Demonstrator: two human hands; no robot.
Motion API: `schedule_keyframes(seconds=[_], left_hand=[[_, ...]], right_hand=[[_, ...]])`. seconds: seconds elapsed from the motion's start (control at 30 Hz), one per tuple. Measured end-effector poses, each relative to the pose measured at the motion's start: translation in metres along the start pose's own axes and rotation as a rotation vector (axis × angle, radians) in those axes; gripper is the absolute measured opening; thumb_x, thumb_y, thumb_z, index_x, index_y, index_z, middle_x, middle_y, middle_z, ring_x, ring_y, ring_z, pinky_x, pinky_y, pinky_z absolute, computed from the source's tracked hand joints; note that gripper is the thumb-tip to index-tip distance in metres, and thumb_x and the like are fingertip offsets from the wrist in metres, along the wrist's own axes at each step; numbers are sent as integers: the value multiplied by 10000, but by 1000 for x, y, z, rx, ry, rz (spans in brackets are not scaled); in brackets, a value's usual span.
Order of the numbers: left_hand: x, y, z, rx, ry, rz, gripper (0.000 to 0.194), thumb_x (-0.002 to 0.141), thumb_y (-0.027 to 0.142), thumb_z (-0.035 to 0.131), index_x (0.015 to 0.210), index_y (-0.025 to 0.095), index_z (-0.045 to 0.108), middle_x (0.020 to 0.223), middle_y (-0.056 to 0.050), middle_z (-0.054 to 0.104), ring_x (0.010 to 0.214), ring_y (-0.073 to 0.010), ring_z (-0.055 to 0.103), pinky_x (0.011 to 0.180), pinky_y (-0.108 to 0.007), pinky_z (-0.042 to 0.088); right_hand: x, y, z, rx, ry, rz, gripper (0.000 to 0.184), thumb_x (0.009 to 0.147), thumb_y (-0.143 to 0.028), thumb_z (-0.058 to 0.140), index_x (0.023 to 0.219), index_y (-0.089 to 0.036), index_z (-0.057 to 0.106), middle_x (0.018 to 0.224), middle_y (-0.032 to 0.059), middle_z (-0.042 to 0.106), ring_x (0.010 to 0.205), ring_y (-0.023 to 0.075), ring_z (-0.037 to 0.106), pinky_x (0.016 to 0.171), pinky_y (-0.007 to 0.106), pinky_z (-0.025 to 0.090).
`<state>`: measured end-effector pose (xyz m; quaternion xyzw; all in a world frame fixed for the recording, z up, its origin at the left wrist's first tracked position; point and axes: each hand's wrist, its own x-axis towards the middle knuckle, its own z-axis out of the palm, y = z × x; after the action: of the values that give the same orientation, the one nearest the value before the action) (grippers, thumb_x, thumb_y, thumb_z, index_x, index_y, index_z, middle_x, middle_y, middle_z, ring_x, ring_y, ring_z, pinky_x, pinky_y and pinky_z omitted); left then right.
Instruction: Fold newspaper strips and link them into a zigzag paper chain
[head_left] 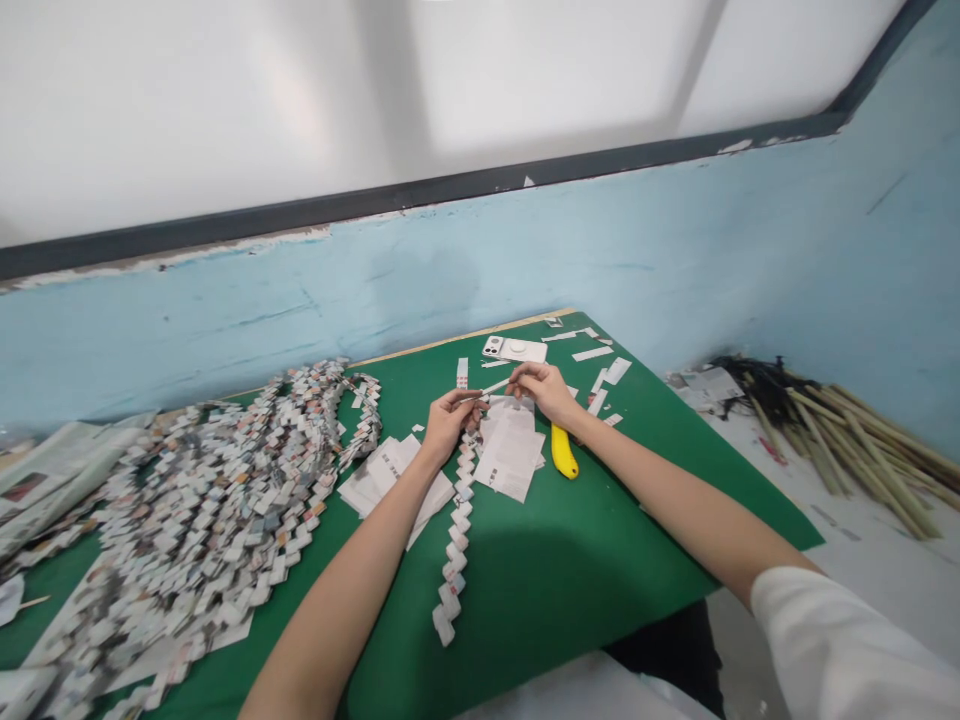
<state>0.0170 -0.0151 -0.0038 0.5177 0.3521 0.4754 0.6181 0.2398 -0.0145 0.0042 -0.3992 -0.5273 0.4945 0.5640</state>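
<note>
A narrow white paper strip (495,387) stretches between my two hands above the green table. My left hand (448,422) pinches its left end, thumb against fingers. At the other end my right hand (549,396) has its fingertips closed on the strip. From just under my left hand a zigzag chain of folded paper (456,545) runs down the tabletop toward me; whether the fingers also grip its top is hidden. Printed paper sheets (510,460) lie beneath the hands, and more paper sheets (390,470) lie left under my forearm. A yellow-handled tool (564,453) rests below my right wrist.
A large heap of folded paper chains (247,490) covers the table's left side beside newspapers (67,470). A white phone (514,349) and loose paper strips (592,354) lie toward the back and right. Bamboo-like sticks (862,440) are piled on the floor at right.
</note>
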Motion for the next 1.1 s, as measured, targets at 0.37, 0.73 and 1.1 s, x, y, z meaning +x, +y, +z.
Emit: schedule_keyframes(seconds=[0.37, 0.73, 1.1], left_hand=[[-15, 24, 18, 185, -191, -2, 504, 937, 645, 532, 958, 157, 655, 612, -37, 669, 472, -142, 564, 452, -235, 383], [-17, 19, 31, 157, -327, -102, 489, 896, 654, 600, 850, 167, 605, 476, 11, 582, 378, -124, 524, 418, -220, 384], [-16, 17, 29, 129, -324, -102, 512, 891, 666, 597, 871, 155, 616, 475, 2, 597, 374, -131, 546, 403, -217, 363]], right_hand=[[-12, -28, 4, -95, -213, -182, 109, 846, -214, 556, 806, -185, 653, 653, 11, 663, 600, 147, 553, 628, 284, 453], [-18, -28, 17, -77, -155, -92, 263, 925, -387, 559, 1030, -192, 700, 676, 13, 652, 616, 161, 553, 629, 291, 449], [-23, -23, 32, -139, -57, -75, 498, 904, -646, 619, 794, -175, 733, 565, -12, 522, 563, 143, 455, 580, 286, 395]])
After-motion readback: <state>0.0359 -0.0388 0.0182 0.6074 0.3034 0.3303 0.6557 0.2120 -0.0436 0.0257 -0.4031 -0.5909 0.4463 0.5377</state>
